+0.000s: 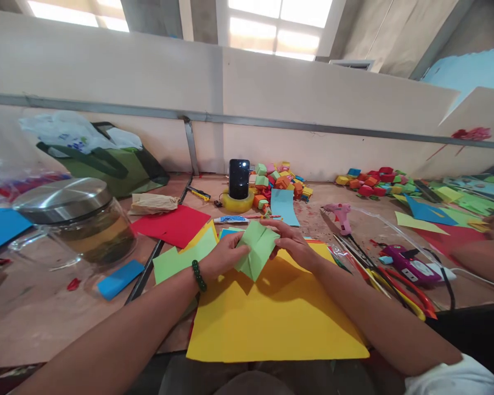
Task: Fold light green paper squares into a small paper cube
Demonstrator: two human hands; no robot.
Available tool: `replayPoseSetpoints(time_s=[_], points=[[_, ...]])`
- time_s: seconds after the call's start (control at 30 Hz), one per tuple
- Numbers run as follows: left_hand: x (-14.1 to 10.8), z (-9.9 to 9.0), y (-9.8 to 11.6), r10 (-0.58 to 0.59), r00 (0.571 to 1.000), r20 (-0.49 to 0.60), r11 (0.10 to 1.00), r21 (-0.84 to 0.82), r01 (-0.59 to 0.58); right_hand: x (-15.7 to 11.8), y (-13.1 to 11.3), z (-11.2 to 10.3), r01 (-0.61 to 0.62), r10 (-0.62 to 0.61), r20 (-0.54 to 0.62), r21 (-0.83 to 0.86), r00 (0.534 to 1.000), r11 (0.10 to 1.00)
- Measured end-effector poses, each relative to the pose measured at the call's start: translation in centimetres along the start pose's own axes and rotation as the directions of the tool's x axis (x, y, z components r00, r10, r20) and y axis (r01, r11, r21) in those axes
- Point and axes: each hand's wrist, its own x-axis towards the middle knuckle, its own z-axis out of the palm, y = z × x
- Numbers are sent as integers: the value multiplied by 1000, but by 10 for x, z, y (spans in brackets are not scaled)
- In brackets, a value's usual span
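Note:
Between my two hands is a creased sheet of light green paper, folded into a small piece and held above the table. My left hand, with a dark green bead bracelet at the wrist, pinches its left edge with the thumb on top. On the other side my right hand grips the right edge, its fingers partly hidden behind the paper. Below both hands lies a large yellow sheet. More light green paper and a red sheet lie to the left.
A glass teapot and green bag stand left. Behind my hands, a phone stands in a tape roll beside small paper cubes. Right are a pink glue gun, scissors, a purple power strip and another person's hand.

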Motion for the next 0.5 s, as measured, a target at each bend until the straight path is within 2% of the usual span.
replayPoseSetpoints(time_s=[0.1, 0.17, 0.33, 0.5], points=[[0, -5, 1, -104, 993, 49, 993, -54, 106, -3, -2, -7, 42, -41, 81, -2, 996, 999], [0, -8, 1, -142, 988, 67, 984, -95, 148, -5, -7, -9, 65, -58, 102, -64, 993, 996], [0, -8, 0, -106, 991, 80, 990, -86, 113, -5, -13, -3, 104, -90, 59, -312, 994, 944], [0, -1, 0, -48, 992, 115, 998, 55, 42, 0, -5, -3, 180, -176, 46, -386, 983, 905]])
